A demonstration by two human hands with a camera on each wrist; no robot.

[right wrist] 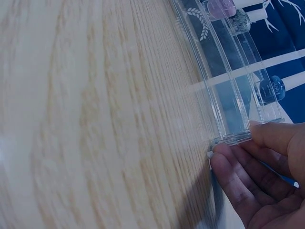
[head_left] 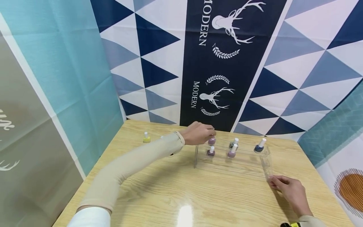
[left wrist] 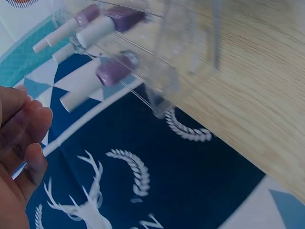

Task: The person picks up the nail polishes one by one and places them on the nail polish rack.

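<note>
A clear acrylic tiered rack (head_left: 266, 160) stands on the table with several nail polish bottles in it. On its back tier are a purple bottle (head_left: 211, 141), a glittery bottle (head_left: 233, 144) and a dark blue bottle (head_left: 259, 147). The tier in front bears a dark plum bottle (head_left: 211, 153) and a mauve bottle (head_left: 231, 153). Just over the purple bottle is my left hand (head_left: 198, 133); the left wrist view shows its loosely bent fingers apart from the white cap, holding nothing. My right hand (right wrist: 267, 176) pinches the rack's near right corner between thumb and fingers.
A yellow nail polish bottle (head_left: 146, 138) stands at the table's back left. Beside it a white cap (head_left: 162, 137) shows, mostly hidden behind the left sleeve (head_left: 141, 157). Patterned cloth (head_left: 158, 63) hangs behind the wooden table (head_left: 158, 195).
</note>
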